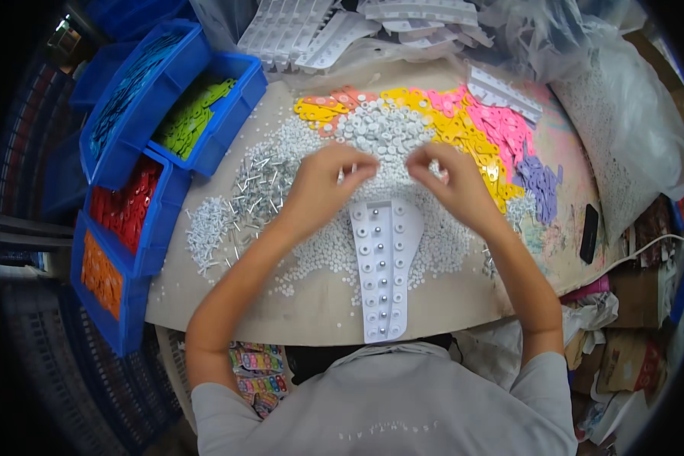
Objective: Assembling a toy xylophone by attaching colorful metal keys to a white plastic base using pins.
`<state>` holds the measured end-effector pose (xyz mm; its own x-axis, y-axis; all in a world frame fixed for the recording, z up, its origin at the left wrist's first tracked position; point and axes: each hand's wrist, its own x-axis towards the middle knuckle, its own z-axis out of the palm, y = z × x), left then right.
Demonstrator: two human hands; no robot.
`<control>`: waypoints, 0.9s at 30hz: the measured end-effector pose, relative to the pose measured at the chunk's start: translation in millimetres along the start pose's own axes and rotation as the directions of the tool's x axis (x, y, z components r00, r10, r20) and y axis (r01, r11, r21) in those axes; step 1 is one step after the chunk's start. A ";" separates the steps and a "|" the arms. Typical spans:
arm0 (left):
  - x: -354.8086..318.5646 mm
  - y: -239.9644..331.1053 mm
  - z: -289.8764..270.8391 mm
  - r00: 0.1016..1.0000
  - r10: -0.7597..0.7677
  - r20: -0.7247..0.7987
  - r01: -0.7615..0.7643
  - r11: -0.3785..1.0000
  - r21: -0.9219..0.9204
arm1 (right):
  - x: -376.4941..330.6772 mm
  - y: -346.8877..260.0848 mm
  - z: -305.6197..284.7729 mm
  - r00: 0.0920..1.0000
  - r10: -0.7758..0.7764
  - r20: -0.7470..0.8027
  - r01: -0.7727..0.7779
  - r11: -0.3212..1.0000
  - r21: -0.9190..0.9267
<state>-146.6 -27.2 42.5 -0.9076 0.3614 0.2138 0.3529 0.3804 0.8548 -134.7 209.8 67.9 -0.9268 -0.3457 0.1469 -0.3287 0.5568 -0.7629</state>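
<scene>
Both hands hover over a heap of small white round plastic pieces [384, 131]. My left hand [325, 181] is closed in a pinch at the heap's left side, its fingertips turned inward. Facing it from the right, my right hand [454, 181] also pinches thumb against forefinger. Whatever either hand holds is too small to make out. Just below them lies a long white plastic tray [391, 273], reaching to the table's near edge. White rings sit along both its sides, and a row of metal studs runs down its middle channel.
Blue bins [176, 199] with coloured flat pieces stand at left. Metal pins [262, 182] lie beside the heap. Yellow [463, 137], pink [501, 125] and purple pieces [538, 186] curve around its right. A dark phone [589, 234] rests near the right edge; plastic bags [623, 129] stand beyond.
</scene>
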 end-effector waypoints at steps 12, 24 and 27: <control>-174.9 38.8 45.8 0.992 -0.103 0.066 0.109 0.990 -0.093 | -161.7 -41.3 65.0 0.988 0.134 0.072 -0.144 0.976 0.162; -194.7 42.8 67.2 0.996 -0.089 -0.019 0.090 0.996 0.022 | -177.5 -44.3 76.7 0.994 0.112 0.000 -0.111 0.985 0.134; -195.2 49.9 71.2 0.974 -0.216 -0.069 0.213 0.976 -0.039 | -179.5 -43.9 82.6 0.997 0.080 -0.017 -0.079 0.995 0.059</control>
<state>64.4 -18.1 9.8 -0.9757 0.2116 0.0565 0.1421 0.4155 0.8984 61.1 185.1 23.1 -0.9531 -0.2873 0.0957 -0.2429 0.5369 -0.8079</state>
